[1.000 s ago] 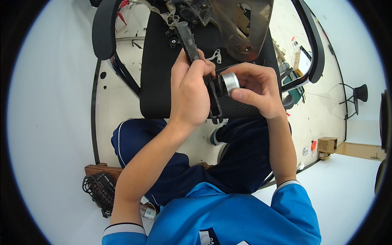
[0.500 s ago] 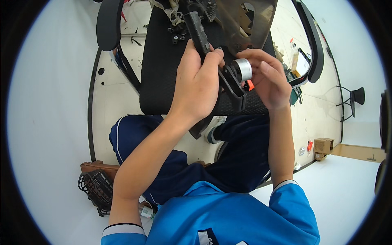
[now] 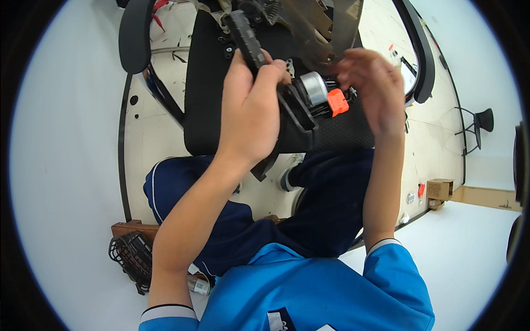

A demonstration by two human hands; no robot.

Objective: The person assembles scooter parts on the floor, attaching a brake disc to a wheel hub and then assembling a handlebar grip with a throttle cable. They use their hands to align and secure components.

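Observation:
My left hand (image 3: 251, 107) grips a long black bar-shaped part (image 3: 249, 41) that carries a silver cylinder (image 3: 313, 88) and an orange block (image 3: 337, 102) at its near end. My right hand (image 3: 370, 91) hovers just right of the orange block, blurred, fingers spread and holding nothing. Both hands work above the black seat of an upturned office chair (image 3: 210, 94), whose metal underside mechanism (image 3: 317, 27) lies beyond them.
The chair's black armrests (image 3: 134, 33) curve at either side. My dark blue trouser legs (image 3: 221, 220) are below the chair. A black wire basket (image 3: 130, 256) sits on the floor at lower left, a small cardboard box (image 3: 440, 189) at right.
My right hand has let go of the silver cylinder and pulled away to the right, uncovering the orange block. The left hand has lifted the black part slightly higher.

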